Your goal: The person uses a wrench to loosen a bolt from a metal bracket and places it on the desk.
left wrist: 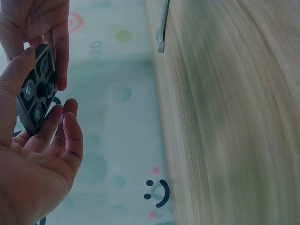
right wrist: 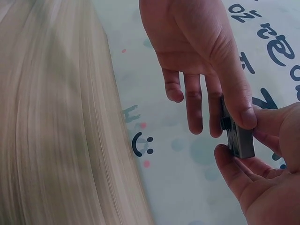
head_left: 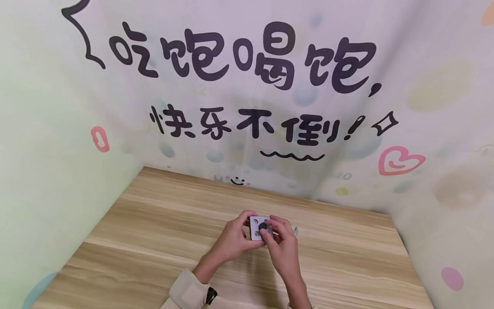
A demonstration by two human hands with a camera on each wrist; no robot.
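Observation:
My left hand (head_left: 231, 238) grips a small square plate (head_left: 254, 222) by its edges, between thumb and fingers, above the table. The plate is light on the face seen from my head, with round recesses near its corners and a round black knob (head_left: 263, 226) in the middle. In the left wrist view the plate (left wrist: 28, 105) shows a dark, ribbed face with several holes. Thumb and forefinger of my right hand (head_left: 284, 245) pinch at the knob. Its other fingers hang loosely apart in the right wrist view. The fingers partly hide the plate's right side.
A wooden table (head_left: 162, 223) lies beneath both hands. A grey metal tool (left wrist: 162, 28) rests on it, mostly hidden behind the right hand in the head view, where its hooked end (head_left: 296, 231) shows. A printed cloth wall (head_left: 231, 94) surrounds the table at back and sides.

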